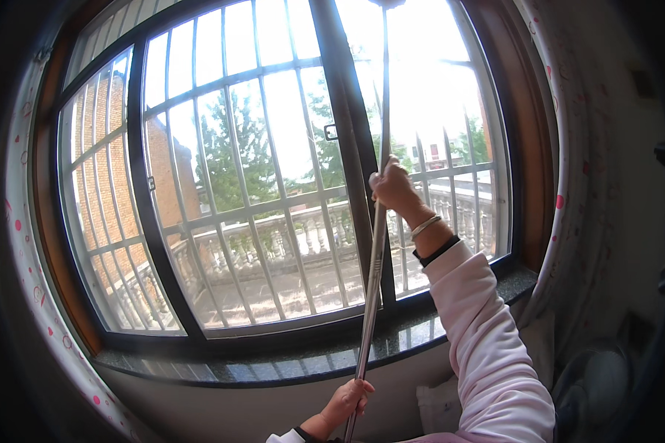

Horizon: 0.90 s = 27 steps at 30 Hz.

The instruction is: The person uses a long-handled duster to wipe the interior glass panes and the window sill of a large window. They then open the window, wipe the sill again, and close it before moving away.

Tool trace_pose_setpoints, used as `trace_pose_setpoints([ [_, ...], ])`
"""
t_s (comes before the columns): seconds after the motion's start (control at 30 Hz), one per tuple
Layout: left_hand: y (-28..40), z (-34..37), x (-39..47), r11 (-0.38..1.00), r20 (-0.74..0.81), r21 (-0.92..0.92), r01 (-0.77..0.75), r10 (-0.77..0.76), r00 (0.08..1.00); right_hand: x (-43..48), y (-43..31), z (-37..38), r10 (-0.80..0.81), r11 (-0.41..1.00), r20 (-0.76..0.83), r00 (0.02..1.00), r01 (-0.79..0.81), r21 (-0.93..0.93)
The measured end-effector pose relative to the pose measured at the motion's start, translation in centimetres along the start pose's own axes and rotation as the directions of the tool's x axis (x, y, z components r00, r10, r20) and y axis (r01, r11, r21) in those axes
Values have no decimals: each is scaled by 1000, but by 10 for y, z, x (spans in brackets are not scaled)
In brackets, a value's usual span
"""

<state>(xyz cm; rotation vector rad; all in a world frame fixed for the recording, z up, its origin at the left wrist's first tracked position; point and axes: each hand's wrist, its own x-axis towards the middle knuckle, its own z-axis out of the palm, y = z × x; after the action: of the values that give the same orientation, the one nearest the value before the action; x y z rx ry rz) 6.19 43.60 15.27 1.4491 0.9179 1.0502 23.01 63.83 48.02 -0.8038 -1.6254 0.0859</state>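
A long metal pole [376, 260] runs upright, slightly tilted, in front of a barred sliding window. Near the bottom of the picture my left hand [346, 404] is closed around its lower part. Higher up, my right hand [392, 184] grips the same pole with the arm raised; a bangle circles that wrist. The pole's upper end meets a dark head [388, 2], cut off by the top edge, so its kind cannot be told. Behind the pole stand the dark window frame [349, 111] and the glass.
A dark, polished stone windowsill [244, 370] runs below the window. Patterned curtains hang at the left [27, 221] and right [557, 166]. Under the sill at the right is a white container [440, 407], beside what looks like a fan [593, 382]. Metal bars [244, 183] stand outside the glass.
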Motion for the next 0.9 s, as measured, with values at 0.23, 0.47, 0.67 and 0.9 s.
trace_pose_setpoints([
  [0.23, 40, 14, 40, 997, -48, 69, 39, -35, 998, 33, 25, -54, 111, 987, -88, 990, -99, 129],
  [0.47, 48, 21, 56, 994, -30, 97, 52, -50, 998, 40, 30, -67, 139, 976, -98, 986, -120, 181],
  [0.67, 60, 34, 66, 992, -28, 128, 3, 1, 1000, 52, 46, -88, 150, 983, -147, 978, -132, 126],
  [0.9, 84, 46, 89, 980, -27, 196, -19, 25, 999, 74, 71, -118, 213, 976, -184, 960, -200, 86],
])
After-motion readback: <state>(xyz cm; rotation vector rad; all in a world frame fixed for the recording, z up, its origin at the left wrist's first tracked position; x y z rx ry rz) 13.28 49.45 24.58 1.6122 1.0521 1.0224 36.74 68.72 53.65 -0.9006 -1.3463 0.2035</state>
